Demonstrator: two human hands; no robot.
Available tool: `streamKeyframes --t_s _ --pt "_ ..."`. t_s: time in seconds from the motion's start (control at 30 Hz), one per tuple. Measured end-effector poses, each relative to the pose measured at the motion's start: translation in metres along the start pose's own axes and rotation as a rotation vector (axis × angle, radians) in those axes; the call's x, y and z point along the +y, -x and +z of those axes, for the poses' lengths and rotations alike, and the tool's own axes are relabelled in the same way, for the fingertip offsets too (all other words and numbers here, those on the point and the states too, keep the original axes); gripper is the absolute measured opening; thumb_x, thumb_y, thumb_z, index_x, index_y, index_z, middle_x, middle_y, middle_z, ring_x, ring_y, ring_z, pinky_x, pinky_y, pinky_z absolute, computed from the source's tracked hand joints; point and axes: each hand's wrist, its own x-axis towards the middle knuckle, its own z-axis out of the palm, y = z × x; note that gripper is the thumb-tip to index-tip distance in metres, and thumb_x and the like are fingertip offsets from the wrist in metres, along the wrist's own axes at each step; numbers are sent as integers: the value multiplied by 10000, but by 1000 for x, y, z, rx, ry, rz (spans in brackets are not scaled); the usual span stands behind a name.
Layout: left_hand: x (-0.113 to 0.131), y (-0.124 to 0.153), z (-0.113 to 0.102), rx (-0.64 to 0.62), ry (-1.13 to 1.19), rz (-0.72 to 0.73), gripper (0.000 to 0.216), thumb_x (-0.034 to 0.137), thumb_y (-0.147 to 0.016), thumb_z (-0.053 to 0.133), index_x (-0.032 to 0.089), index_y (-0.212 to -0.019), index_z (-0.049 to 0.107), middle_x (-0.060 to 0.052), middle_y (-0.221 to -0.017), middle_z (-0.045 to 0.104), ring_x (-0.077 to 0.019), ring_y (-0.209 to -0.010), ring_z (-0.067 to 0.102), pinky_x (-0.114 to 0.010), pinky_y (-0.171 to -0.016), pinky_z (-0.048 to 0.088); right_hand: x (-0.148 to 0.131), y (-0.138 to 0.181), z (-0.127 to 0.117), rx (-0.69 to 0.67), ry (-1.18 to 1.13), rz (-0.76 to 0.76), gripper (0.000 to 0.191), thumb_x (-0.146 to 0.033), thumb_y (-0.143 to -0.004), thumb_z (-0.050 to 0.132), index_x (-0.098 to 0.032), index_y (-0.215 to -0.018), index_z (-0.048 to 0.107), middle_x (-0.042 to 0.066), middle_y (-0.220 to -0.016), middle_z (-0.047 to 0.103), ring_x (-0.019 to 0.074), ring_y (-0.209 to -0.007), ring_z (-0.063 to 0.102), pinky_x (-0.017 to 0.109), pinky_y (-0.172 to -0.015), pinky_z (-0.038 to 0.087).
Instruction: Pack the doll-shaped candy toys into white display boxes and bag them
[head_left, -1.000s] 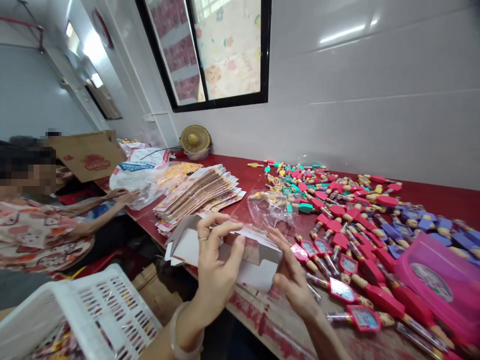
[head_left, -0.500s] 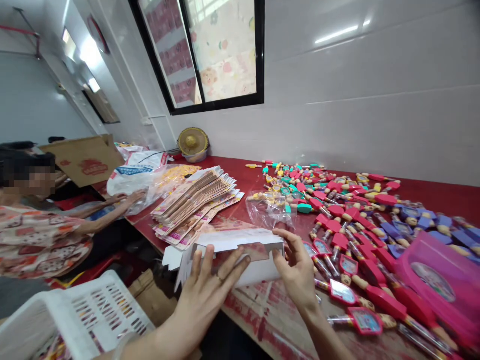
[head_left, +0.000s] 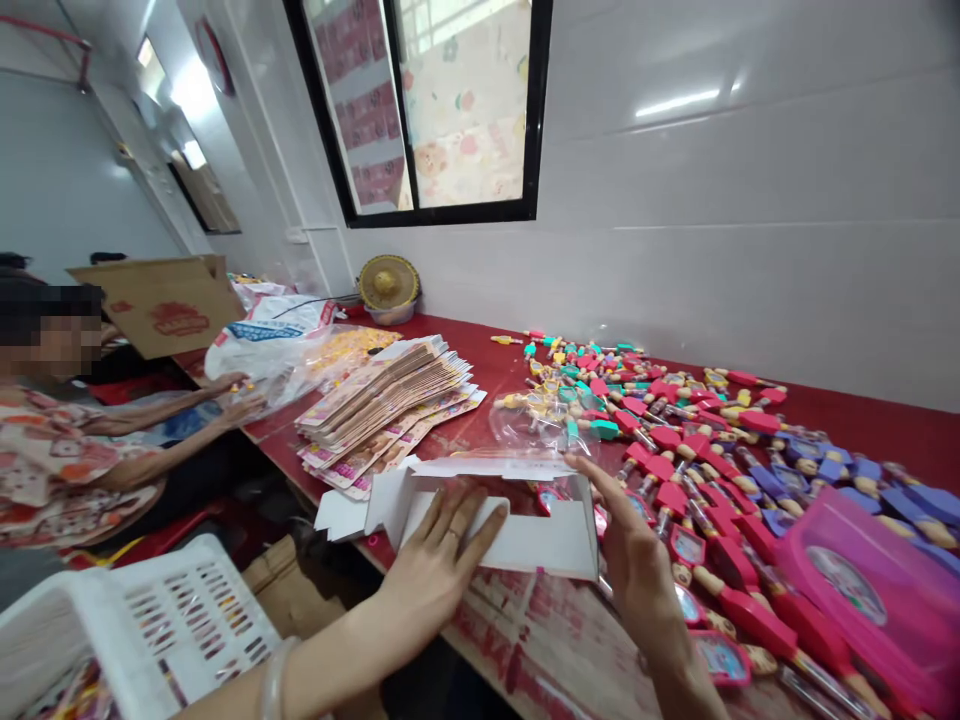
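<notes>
A white cardboard box (head_left: 536,545) with cut-out openings lies tilted on its side above the table's near edge, its left end flaps (head_left: 345,513) folded out. My left hand (head_left: 439,540), with a ring on one finger, reaches into it with fingers stretched flat against an inner white panel. My right hand (head_left: 637,545) braces the box's right end, its index finger extended along the far corner; its other fingers are partly hidden. Just beyond the box lies a fanned stack of printed flat cartons (head_left: 386,395). Pink toy pens (head_left: 739,540) are heaped right of my right hand.
A translucent pink case (head_left: 862,600) rests at the right among the pens. A white basket (head_left: 180,600) stands at lower left. A co-worker (head_left: 60,450) handles plastic bags (head_left: 262,345) at the left. A straw hat (head_left: 388,283) leans near the wall.
The box has tipped, so its inside faces me more. My left hand has slid inside it. My right hand has loosened from a pinch to extended fingers at the right end.
</notes>
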Motion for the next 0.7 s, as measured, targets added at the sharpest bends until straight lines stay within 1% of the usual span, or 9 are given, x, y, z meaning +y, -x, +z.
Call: streamKeyframes --t_s 0.07,0.13,0.23,0.37,0.47,0.5,0.57,0.63,0.7 --pt "1 -2 3 -62 61 8 731 122 -937 505 205 -1619 256 -153 -1573 449 -293 -1470 398 -488 -1219 301 10 -4 4 -14 0 79 679 -623 -962 547 -299 -1541 404 73 -1583 405 308 -1481 336 484 -1178 368" --pt "4 -5 3 -124 124 23 730 139 -942 505 216 -1621 246 -164 -1584 430 -309 -1430 451 -528 -1196 326 20 -9 10 -1 26 173 805 -560 -868 714 -288 -1542 367 102 -1539 458 309 -1441 400 484 -1147 405" --pt "9 -9 -8 -100 185 22 657 176 -953 512 186 -1586 335 -179 -1551 473 -321 -1389 502 -550 -1163 368 33 -12 17 73 62 226 625 -508 -864 710 -236 -1381 487 124 -1338 615 303 -1270 564 480 -1065 469" --pt "2 8 -42 218 434 -5 523 134 -931 572 230 -1443 531 -76 -1385 652 -253 -1358 542 -420 -1140 445 40 -9 8 64 113 232 437 -461 -849 691 -225 -1195 566 107 -1232 654 290 -1125 627 456 -989 499" --pt "-19 26 -50 645 693 -421 483 109 -910 595 306 -1351 600 -10 -1236 720 -202 -1209 637 -365 -1068 513 38 -6 -4 37 124 197 450 -400 -830 683 -236 -1233 571 84 -1234 660 275 -1151 618 430 -1007 489" --pt "-25 29 -45 694 790 -593 461 148 -913 617 319 -1341 610 -14 -1248 713 -208 -1195 646 -378 -1055 525 37 -6 -6 30 132 186 424 -384 -845 651 -241 -1237 579 77 -1236 664 268 -1167 613 420 -1012 486" --pt "-35 32 -27 527 1062 -783 446 300 -922 656 305 -1366 610 -68 -1360 659 -253 -1270 616 -428 -1068 525 35 -4 -8 16 163 177 370 -353 -875 567 -248 -1227 602 66 -1237 672 259 -1179 613 409 -1004 490" --pt "-38 33 -8 166 1350 -733 571 460 -936 621 276 -1470 534 -127 -1497 548 -294 -1404 508 -487 -1125 475 35 -1 -7 1 197 190 362 -330 -889 510 -251 -1227 615 61 -1249 676 256 -1177 620 410 -1000 489" --pt "-35 35 5 3 1492 -647 698 562 -945 558 263 -1559 415 -152 -1587 429 -308 -1493 386 -546 -1179 386 35 4 -8 -11 206 197 382 -334 -898 512 -248 -1259 603 66 -1269 669 259 -1189 616 416 -1014 481"
